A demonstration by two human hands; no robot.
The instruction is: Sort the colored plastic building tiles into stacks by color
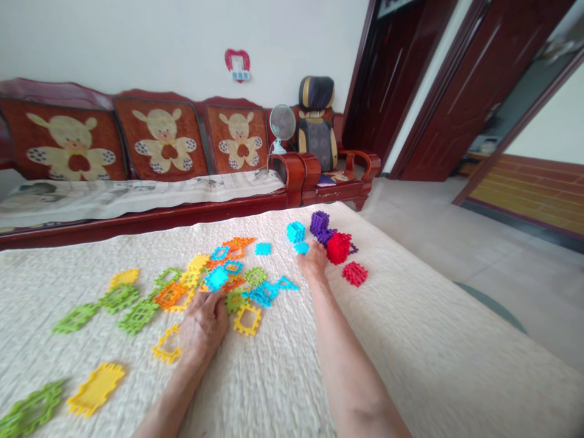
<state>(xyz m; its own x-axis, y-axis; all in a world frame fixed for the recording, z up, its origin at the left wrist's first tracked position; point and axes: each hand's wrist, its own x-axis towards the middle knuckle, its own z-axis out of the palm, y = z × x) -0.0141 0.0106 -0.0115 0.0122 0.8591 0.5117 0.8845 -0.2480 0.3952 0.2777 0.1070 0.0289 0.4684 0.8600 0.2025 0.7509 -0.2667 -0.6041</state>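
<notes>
Two hands: both low over the pale quilted cover (274, 389), the right hand (314, 258) farther forward, the left hand (204, 325) among loose pieces.
Flat cyan piece: it lies just ahead and slightly left of the right hand, at its fingertips; it looks roughly square, so no clear long axis.
Nearer hand: the right; the left is well apart from that piece.
Cyan stack: the cyan stack (295, 232) stands just beyond the flat cyan piece (301, 248).
Purple and red: the purple stack (319, 224) is ahead and to the right; the red stack (339, 248) is just beside the right hand.
Right fingers: bent forward, seeming to touch the flat cyan piece; whether they pinch it I cannot tell.
Left fingers: curled down, tips hidden, near the cyan square (216, 278) and the green piece (236, 300); a grip cannot be confirmed.
</notes>
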